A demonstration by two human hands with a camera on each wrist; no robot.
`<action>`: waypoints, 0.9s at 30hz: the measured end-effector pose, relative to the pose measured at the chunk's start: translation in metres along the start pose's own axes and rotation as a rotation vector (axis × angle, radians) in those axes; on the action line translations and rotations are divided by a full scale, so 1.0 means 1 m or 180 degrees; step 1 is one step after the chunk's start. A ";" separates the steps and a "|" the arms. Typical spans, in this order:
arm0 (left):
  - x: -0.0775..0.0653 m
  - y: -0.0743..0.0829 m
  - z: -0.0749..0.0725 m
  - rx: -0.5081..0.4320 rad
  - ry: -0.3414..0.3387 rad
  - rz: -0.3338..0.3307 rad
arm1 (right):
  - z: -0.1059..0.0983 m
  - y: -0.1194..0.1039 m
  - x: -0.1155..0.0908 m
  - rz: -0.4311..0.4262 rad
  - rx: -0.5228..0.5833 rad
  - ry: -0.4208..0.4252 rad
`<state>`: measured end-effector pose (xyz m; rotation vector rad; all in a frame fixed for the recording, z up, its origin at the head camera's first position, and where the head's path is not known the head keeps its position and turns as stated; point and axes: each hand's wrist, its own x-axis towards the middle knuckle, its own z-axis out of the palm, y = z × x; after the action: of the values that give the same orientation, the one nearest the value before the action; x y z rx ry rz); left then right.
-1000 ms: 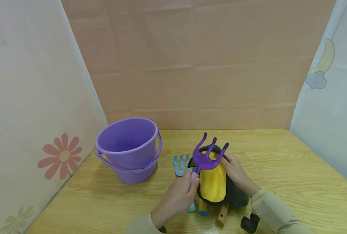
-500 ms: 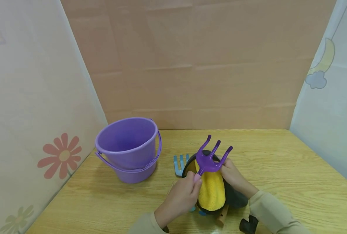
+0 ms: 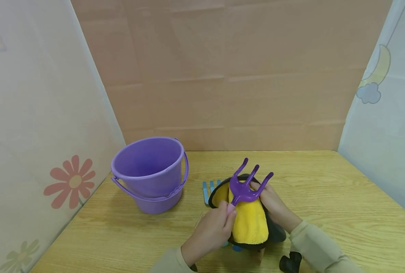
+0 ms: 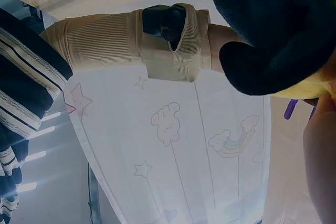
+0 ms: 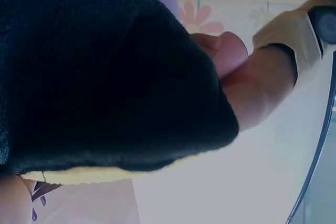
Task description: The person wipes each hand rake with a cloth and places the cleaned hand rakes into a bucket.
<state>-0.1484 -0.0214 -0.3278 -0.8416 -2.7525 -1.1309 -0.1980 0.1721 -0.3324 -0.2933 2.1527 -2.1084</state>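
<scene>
My left hand (image 3: 209, 229) grips the pink handle of a purple three-pronged hand fork (image 3: 244, 190), its prongs pointing up and away. Behind and below the fork's head is a cloth (image 3: 250, 225), yellow on one side and dark grey on the other. My right hand (image 3: 274, 206) holds the cloth by its right side, close to the prongs. In the right wrist view the cloth's dark side (image 5: 115, 77) fills much of the picture, with the pink handle end (image 5: 233, 55) sticking out past it. The left wrist view shows a dark fold of cloth (image 4: 278, 30) hanging across the right forearm.
A purple bucket (image 3: 158, 191) stands at the left with its handle down. A light blue fork (image 3: 206, 192) lies on the wooden table (image 3: 342, 197), partly under the cloth. Handle ends, one blue (image 3: 237, 248), show below the cloth. Printed sheets enclose the sides.
The hand fork has shifted slightly right and down with my left hand. The cloth has spread left over part of the blue fork and now hides more of the handles beneath.
</scene>
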 end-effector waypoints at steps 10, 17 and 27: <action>0.000 -0.002 0.001 0.0056 -0.0046 -0.0021 | -0.004 -0.002 0.002 0.0034 0.0706 0.0026; -0.001 -0.003 0.001 0.0107 -0.0051 -0.0026 | -0.012 -0.003 0.002 -0.0114 0.1374 -0.0349; -0.004 -0.004 0.002 0.0174 -0.0133 -0.0009 | -0.016 -0.006 0.001 -0.0178 0.1547 -0.0158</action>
<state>-0.1470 -0.0240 -0.3328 -0.8650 -2.8050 -1.0451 -0.2019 0.1873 -0.3264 -0.3502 1.5501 -2.5304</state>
